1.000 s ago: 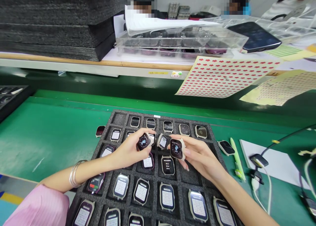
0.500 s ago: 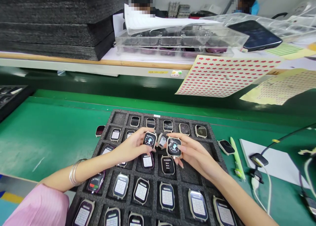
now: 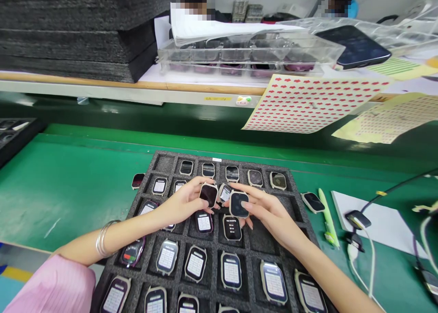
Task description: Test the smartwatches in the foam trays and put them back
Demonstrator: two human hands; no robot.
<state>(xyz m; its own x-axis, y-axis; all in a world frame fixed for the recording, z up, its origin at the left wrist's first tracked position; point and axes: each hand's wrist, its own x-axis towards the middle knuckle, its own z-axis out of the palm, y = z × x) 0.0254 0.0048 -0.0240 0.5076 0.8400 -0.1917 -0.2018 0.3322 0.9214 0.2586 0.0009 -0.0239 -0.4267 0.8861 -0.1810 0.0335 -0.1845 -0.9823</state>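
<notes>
Holding two watches side by side, faces up, low over the upper middle of the foam tray [image 3: 165, 163]. In the left hand [image 3: 191, 195], the left watch [image 3: 209, 192], pinched between thumb and fingers with the thumb over its lower left corner. In the right hand [image 3: 265, 208], the right watch [image 3: 237, 204], backed by fingers, with the thumb on the glass. On both screens, only dark glass to see. Cannot tell pressing from resting in either thumb.

For good handling, support each case from beneath and set the thumbs toward the rim, to spare the glass smears and stray touches. Match the tilt of both faces, probably the best way to read them together without glare. Leave a gap between the cases to avoid scuffing. Work low over the foam tray to soften any slip, but mind the tilted watch [image 3: 225, 193] in its pocket right under the pair, and the text-list watch [image 3: 232, 227] one pocket nearer. For freeing a hand, prefer the bare pocket [image 3: 259, 237] of the foam tray, just right of that text-list watch. Avoid mix-ups with the loose watches just outside the foam tray: one at its left edge [image 3: 138, 180], one at its right [image 3: 313, 202].
</notes>
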